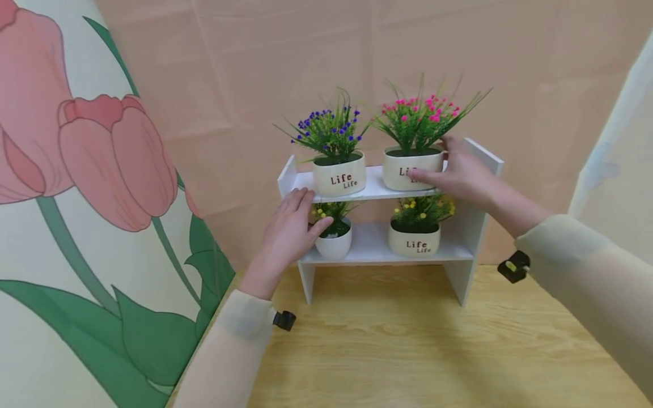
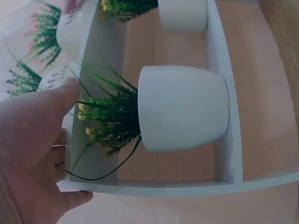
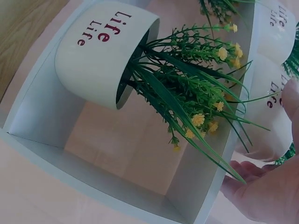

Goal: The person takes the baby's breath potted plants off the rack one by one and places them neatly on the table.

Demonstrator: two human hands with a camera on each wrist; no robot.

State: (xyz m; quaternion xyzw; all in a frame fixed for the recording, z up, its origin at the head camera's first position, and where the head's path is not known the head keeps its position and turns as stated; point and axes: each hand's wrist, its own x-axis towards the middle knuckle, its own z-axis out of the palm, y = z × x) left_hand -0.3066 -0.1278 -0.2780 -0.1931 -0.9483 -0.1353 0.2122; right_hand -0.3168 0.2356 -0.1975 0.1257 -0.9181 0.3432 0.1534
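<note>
My right hand (image 1: pixel 466 173) holds the white oval flowerpot (image 1: pixel 390 169) with pink flowers on the upper shelf. Its thumb lies across the printed front and its fingers are at the pot's right side, partly hidden. Beside it stands a matching flowerpot (image 1: pixel 339 180) with purple flowers. At the left end of the white shelf rack (image 1: pixel 374 182), my left hand (image 1: pixel 288 229) rests its fingertips on the upper board's edge, thumb spread apart. Below that thumb, a small round white flowerpot (image 2: pixel 184 107) with yellow flowers sits on the lower shelf.
Another oval pot (image 3: pixel 103 51) with yellow flowers stands on the lower shelf at the right. The rack stands on a wood-grain tabletop (image 1: pixel 388 340) against a pinkish cloth backdrop (image 1: pixel 245 68). A tulip-printed panel (image 1: pixel 117 226) rises close on the left.
</note>
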